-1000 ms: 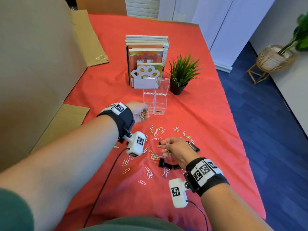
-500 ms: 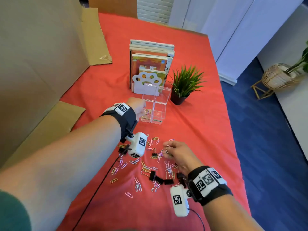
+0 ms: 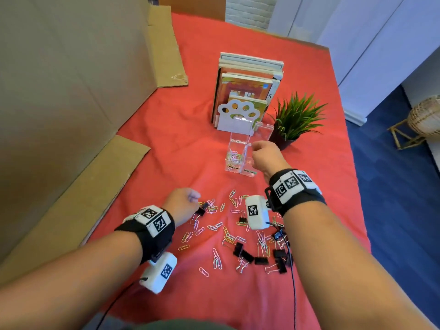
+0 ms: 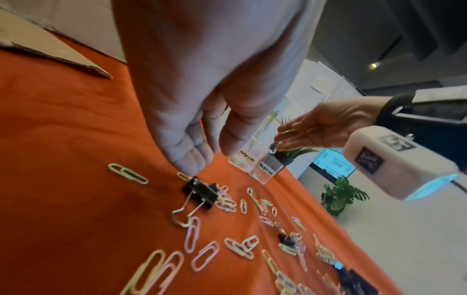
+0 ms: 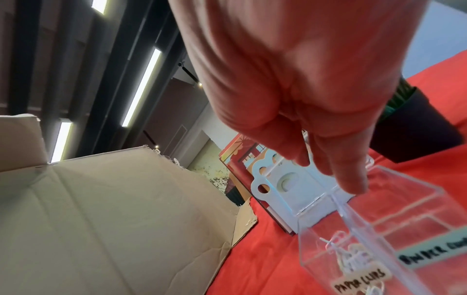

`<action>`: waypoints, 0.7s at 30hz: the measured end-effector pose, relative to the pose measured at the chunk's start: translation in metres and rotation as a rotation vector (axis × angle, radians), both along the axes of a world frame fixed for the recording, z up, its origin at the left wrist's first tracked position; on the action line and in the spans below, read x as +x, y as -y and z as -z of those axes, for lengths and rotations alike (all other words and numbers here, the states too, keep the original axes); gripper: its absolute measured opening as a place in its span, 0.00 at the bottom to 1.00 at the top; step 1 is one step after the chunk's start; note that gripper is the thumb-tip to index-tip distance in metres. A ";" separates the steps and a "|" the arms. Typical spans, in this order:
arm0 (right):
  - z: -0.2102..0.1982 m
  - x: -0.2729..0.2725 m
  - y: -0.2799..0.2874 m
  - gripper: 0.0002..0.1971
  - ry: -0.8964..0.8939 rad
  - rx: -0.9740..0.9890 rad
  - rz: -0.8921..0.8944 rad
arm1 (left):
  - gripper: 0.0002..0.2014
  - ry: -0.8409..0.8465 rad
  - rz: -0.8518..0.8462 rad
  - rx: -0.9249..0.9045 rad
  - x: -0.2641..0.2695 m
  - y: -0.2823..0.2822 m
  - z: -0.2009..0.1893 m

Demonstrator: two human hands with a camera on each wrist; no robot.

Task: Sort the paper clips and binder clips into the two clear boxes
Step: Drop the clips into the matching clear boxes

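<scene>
Two clear boxes stand side by side: the paper-clip box (image 3: pixel 234 160) (image 5: pixel 316 239), with several clips inside, and the binder-clip box (image 3: pixel 248 166) (image 5: pixel 404 209). My right hand (image 3: pixel 256 148) (image 5: pixel 328 167) hovers over them, fingers straight, and I see nothing in it. In the left wrist view a small dark thing (image 4: pixel 272 147) shows just below its fingertips. My left hand (image 3: pixel 196 200) (image 4: pixel 209 157) reaches down at the pile's left edge. Its fingertips (image 4: pixel 192 165) touch the clips at a black binder clip (image 3: pixel 202 210) (image 4: pixel 202 192), with the thumb apart.
Coloured paper clips (image 3: pixel 215 258) and black binder clips (image 3: pixel 262 259) lie scattered on the red cloth (image 3: pixel 166 151) between my arms. Behind the boxes stand books in a paw-shaped bookend (image 3: pixel 238 117) and a potted plant (image 3: pixel 295 120). Cardboard (image 3: pixel 71 91) walls the left side.
My left hand has come back from the boxes to the pile's left edge. My right hand has left the pile and moved up over the boxes.
</scene>
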State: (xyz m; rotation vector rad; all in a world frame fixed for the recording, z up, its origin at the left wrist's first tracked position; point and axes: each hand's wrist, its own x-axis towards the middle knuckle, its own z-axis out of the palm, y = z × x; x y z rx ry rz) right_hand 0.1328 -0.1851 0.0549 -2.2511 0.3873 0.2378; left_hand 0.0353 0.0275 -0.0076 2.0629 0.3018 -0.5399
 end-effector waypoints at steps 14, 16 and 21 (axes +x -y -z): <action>0.076 -0.200 -0.003 0.19 -0.126 -0.376 -0.438 | 0.16 0.337 0.495 0.458 -0.018 0.016 0.019; 0.084 -0.211 -0.006 0.18 -0.072 -0.427 -0.465 | 0.13 0.359 0.466 0.441 -0.020 0.015 0.022; 0.088 -0.208 -0.003 0.15 -0.023 -0.312 -0.385 | 0.10 0.394 0.427 0.398 -0.022 0.012 0.022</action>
